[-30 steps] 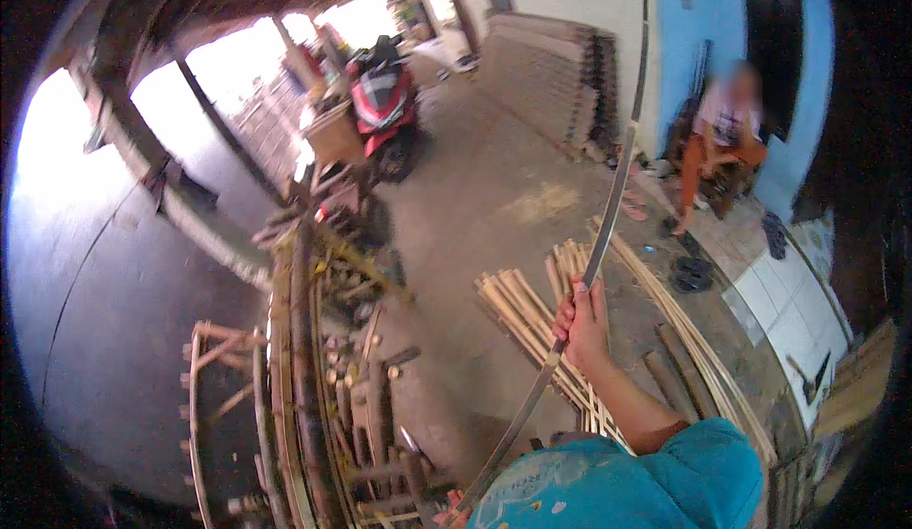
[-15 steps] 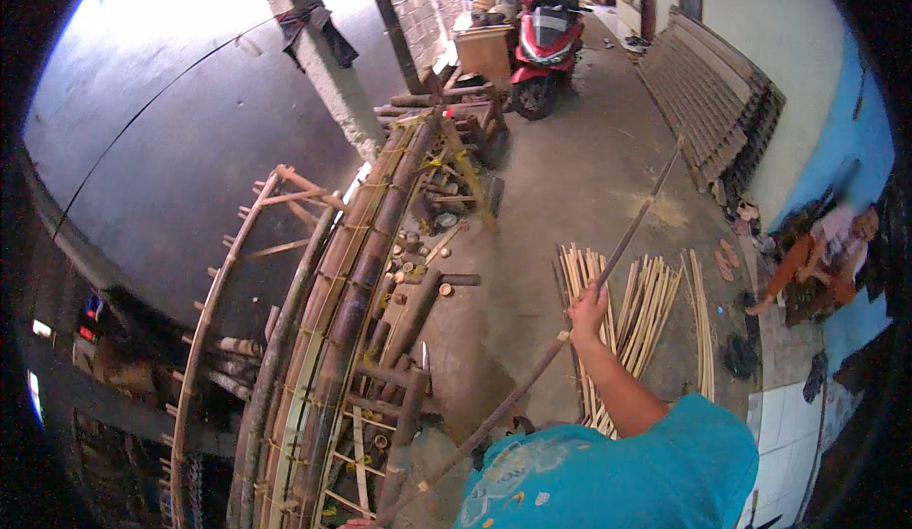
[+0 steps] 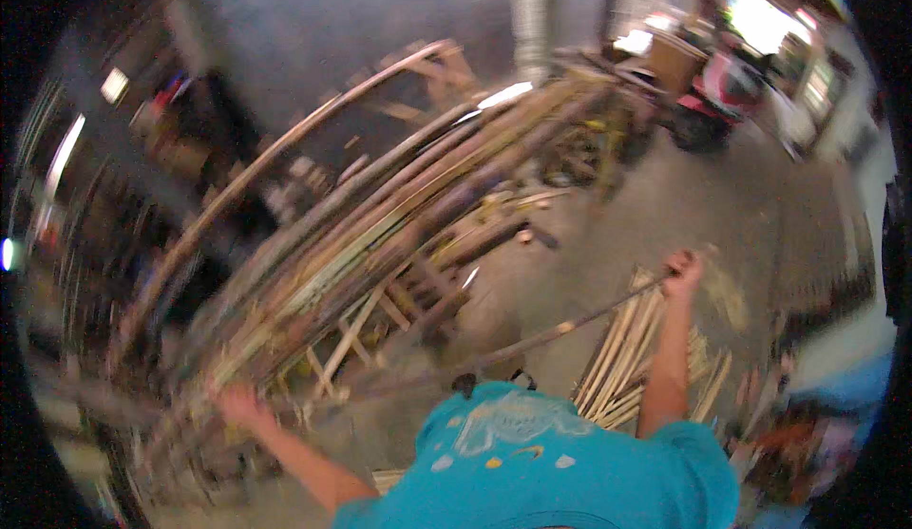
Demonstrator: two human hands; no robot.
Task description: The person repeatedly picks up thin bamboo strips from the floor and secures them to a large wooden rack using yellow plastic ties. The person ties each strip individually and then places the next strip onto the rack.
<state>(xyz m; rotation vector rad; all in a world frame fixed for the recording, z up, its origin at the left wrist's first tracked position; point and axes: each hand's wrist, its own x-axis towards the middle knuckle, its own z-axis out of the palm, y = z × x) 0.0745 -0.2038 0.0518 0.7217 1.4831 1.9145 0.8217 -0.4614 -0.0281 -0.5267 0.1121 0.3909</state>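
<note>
My right hand [image 3: 682,274] is raised at the right with its fingers wrapped round a thin dark bamboo pole [image 3: 503,352]. The pole slants down to the left in front of my teal shirt, with a pale joint near its middle. My left hand [image 3: 242,407] reaches out at the lower left, close to the pole's other stretch and the near end of a stack of long bamboo poles [image 3: 380,216]. Motion smears its fingers, so its grip does not show. Beneath my right forearm lies a fan of pale split bamboo strips [image 3: 617,349] on the floor.
The stack rests on a low wooden rack [image 3: 361,349], with short bamboo offcuts [image 3: 525,236] beside it. A long curved frame [image 3: 247,173] stands farther left. A red motorbike [image 3: 717,97] is parked at the far right. Dark slatted panels [image 3: 822,216] lean against the right wall.
The view has swung left and blurred. My left hand has come up from the lower edge into sight. My right hand still grips the pole, which now lies flatter across the view.
</note>
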